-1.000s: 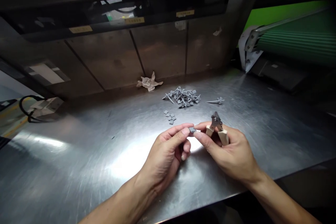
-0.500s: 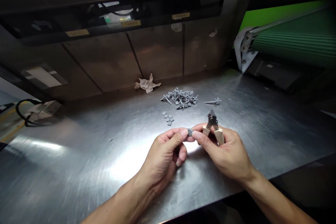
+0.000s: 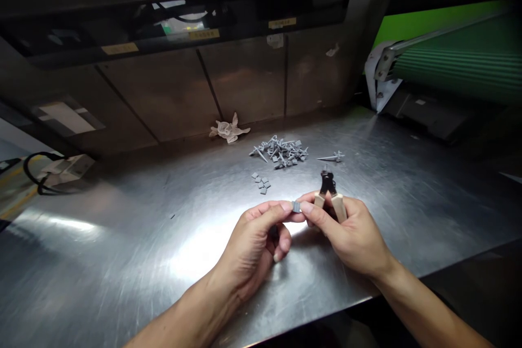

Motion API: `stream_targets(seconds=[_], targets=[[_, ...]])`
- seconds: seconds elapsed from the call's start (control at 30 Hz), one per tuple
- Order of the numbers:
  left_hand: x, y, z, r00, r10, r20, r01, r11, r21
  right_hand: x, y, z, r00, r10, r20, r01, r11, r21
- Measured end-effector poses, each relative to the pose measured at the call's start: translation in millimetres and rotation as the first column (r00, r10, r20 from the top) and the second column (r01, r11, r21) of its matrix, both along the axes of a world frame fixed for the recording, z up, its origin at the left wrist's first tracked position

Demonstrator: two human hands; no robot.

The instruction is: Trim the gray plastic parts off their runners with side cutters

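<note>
Between the fingertips of my left hand (image 3: 255, 244) is a small grey square plastic piece (image 3: 296, 206). The thumb and finger of my right hand (image 3: 354, 234) meet the right edge of that piece. My right hand also holds side cutters (image 3: 328, 187) with beige handles, their dark jaws pointing away from me. Just beyond the hands lie several loose grey squares (image 3: 262, 184). Behind those is a heap of grey plastic parts on sprues (image 3: 281, 152). One long, pointed grey part (image 3: 332, 157) lies to the right of the heap.
The hands are over a shiny metal table (image 3: 134, 261). A crumpled whitish glove-like thing (image 3: 229, 128) lies by the metal back wall (image 3: 244, 81). At left stands a white box with a black cable (image 3: 67, 171). A green conveyor belt (image 3: 457, 68) is at the right.
The grey square has turned slightly between my fingers, showing more of its face. The cutters have tilted a little, their jaws swinging away from me and leftward.
</note>
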State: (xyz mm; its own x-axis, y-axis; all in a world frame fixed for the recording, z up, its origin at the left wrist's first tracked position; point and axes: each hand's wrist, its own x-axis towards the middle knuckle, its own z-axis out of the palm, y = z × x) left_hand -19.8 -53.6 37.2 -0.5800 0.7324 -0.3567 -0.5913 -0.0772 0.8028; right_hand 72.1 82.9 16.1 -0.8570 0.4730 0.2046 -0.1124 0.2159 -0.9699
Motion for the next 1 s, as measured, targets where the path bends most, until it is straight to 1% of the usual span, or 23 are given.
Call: stream_targets(seconds=[0.13, 0.4, 0.5, 0.53, 0.6, 0.67, 0.7, 0.73, 0.8, 0.9, 1.0], targets=[[-0.1, -0.4, -1.0, 1.0, -0.007, 0.007, 0.007, 1.0, 0.005, -0.3, 1.1, -1.6, 1.0, 0.019, -0.005, -0.019, 0.999, -0.028], [0.6, 1.0, -2.4, 0.996, -0.041, 0.075, 0.037, 0.998, 0.043, -1.6, 4.5, -3.6, 0.998, 0.043, 0.047, -0.042, 0.999, -0.019], [0.1, 1.6, -1.6, 0.992, -0.013, 0.123, 0.005, 0.998, 0.07, -2.5, 2.5, -3.5, 0.996, 0.055, 0.073, -0.055, 0.998, -0.002], [-0.4, 1.7, -1.5, 0.99, 0.005, 0.138, -0.016, 0.997, 0.075, -1.8, 1.2, -3.2, 0.997, 0.031, 0.063, -0.033, 0.999, 0.024], [-1.8, 1.8, -1.9, 0.985, 0.039, 0.166, -0.053, 0.996, 0.078, 1.4, -2.2, -2.1, 0.998, -0.064, 0.018, 0.061, 0.993, 0.103], [-3.2, 2.5, -3.3, 0.981, 0.067, 0.182, -0.082, 0.993, 0.08, 6.8, -6.0, -0.7, 0.985, -0.168, -0.041, 0.173, 0.966, 0.192], [-3.7, 3.2, -4.4, 0.979, 0.077, 0.188, -0.094, 0.992, 0.083, 9.9, -7.8, -0.1, 0.979, -0.196, -0.065, 0.205, 0.952, 0.227], [-4.1, 4.0, -5.6, 0.978, 0.085, 0.192, -0.103, 0.991, 0.087, 13.0, -9.5, 0.2, 0.977, -0.199, -0.08, 0.213, 0.943, 0.256], [-4.5, 5.6, -7.8, 0.974, 0.098, 0.205, -0.119, 0.988, 0.095, 18.1, -12.2, 0.0, 0.985, -0.149, -0.089, 0.17, 0.936, 0.307], [-4.9, 5.8, -9.1, 0.969, 0.107, 0.224, -0.134, 0.985, 0.109, 21.0, -15.1, -1.6, 0.998, -0.018, -0.068, 0.043, 0.921, 0.386], [-4.6, 2.3, -7.0, 0.964, 0.122, 0.237, -0.149, 0.984, 0.099, 17.1, -18.7, -2.7, 0.997, 0.052, -0.051, -0.02, 0.865, 0.502]])
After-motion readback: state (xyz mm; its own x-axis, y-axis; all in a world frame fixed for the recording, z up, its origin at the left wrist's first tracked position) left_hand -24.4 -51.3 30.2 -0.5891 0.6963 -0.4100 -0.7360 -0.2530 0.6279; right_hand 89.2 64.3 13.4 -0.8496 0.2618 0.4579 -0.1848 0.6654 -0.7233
